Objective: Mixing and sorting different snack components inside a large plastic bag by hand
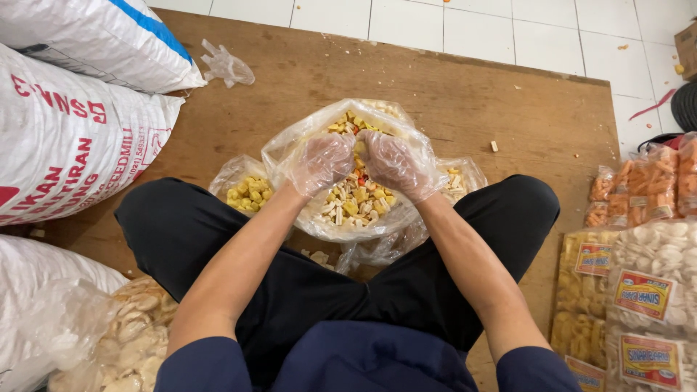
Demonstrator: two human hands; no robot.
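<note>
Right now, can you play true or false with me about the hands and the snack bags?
1. Both hands wear thin see-through plastic gloves. True: the left hand and the right hand are both gloved.
2. The hands are inside a metal bowl. False: they are in the mouth of a clear plastic bag filled with yellow and white snack pieces.
3. A spare crumpled glove lies on the wooden board. True.
4. The big sacks on the person's left are black. False: they are white with red and blue print.
5. Packed bags of orange snacks stand at the person's right. True.
</note>
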